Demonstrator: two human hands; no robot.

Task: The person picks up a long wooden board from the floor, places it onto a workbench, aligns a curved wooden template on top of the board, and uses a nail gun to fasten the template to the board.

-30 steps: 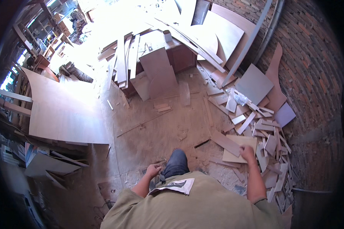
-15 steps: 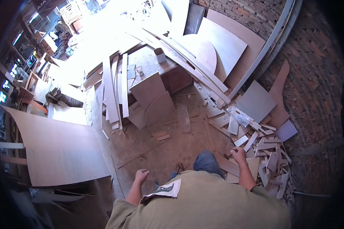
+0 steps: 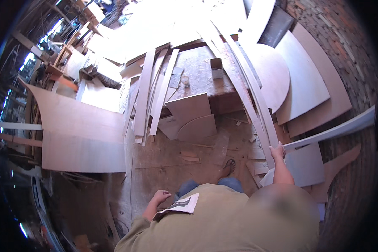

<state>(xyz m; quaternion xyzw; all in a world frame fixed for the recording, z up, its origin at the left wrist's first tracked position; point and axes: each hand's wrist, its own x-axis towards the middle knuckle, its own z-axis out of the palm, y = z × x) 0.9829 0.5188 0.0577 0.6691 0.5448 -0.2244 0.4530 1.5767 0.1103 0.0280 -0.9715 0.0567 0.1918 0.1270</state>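
Observation:
My right hand (image 3: 277, 151) is closed around the near end of a long, narrow wooden strip (image 3: 253, 89), one of several that slope down from the workbench on the right. Right beside that hand, the end of a long pale rail (image 3: 336, 132) meets the strips; whether my fingers touch it too is hidden. My left hand (image 3: 160, 196) hangs in front of my body with loosely bent fingers and nothing in it. Ahead of me, a square board (image 3: 190, 106) and a board with a curved edge (image 3: 199, 127) lean against the front of the workbench (image 3: 199, 63).
A large curved plywood sheet (image 3: 82, 130) lies at the left. More strips (image 3: 145, 90) overhang the bench's left side, where a small box (image 3: 216, 68) and a glass (image 3: 185, 81) stand. Big panels (image 3: 302, 77) lean on the brick wall (image 3: 336, 46). Offcuts (image 3: 191, 157) lie on the floor.
My right hand has moved forward and closed on the end of the strip. My left hand is still empty. The view has turned, and I stand nearer the bench.

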